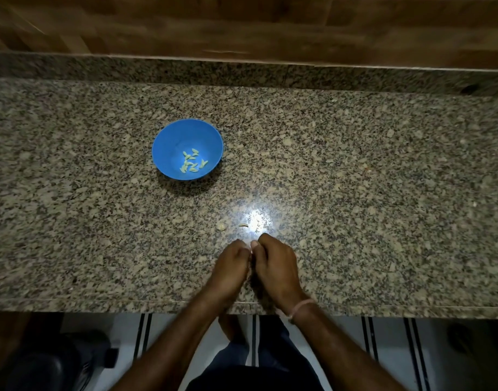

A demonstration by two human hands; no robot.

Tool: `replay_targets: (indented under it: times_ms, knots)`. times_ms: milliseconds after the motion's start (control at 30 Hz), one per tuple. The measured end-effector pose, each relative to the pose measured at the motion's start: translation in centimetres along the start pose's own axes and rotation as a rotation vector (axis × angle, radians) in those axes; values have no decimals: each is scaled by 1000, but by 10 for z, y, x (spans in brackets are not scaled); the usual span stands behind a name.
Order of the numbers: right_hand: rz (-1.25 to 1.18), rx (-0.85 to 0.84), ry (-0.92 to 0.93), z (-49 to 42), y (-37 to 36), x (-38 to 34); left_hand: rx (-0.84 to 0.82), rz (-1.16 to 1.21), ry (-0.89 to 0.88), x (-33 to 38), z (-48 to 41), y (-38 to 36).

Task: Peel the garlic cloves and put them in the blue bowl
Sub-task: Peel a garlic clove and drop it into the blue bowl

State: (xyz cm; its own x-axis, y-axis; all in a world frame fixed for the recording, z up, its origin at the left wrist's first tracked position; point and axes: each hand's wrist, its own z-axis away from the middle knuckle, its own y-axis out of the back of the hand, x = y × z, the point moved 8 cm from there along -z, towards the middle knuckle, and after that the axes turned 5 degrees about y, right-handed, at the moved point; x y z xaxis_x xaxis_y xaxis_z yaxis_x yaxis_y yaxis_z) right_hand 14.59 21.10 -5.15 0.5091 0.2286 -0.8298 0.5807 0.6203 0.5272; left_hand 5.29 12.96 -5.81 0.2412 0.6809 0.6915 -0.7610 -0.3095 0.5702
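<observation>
A blue bowl (pixel 169 136) stands on the granite counter, left of centre, with several pale peeled garlic cloves (pixel 192 162) lying in its bottom. My left hand (pixel 233 263) and my right hand (pixel 273 263) are pressed together near the counter's front edge, fingers curled and fingertips meeting. A small pale thing, hardly visible, shows between the fingertips (pixel 251 251); it looks like a garlic clove. Just beyond my hands lie a small curved piece (pixel 243 225) and a pale scrap of skin (pixel 221 226).
The speckled granite counter (pixel 355 179) runs the full width, with a raised granite strip and a wooden wall behind. A bright light glare (pixel 256 220) sits just beyond my hands. Below the front edge are a tiled floor and a dark object (pixel 44 362) at lower left.
</observation>
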Motion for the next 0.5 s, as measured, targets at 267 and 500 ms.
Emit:
replay_targets:
  times_ms: [267, 500]
  knots:
    - [-115, 68, 13, 4, 7, -5, 140, 247, 13, -3, 6, 5]
    - [-522, 37, -327, 2, -8, 27, 84, 401, -14, -4, 9, 2]
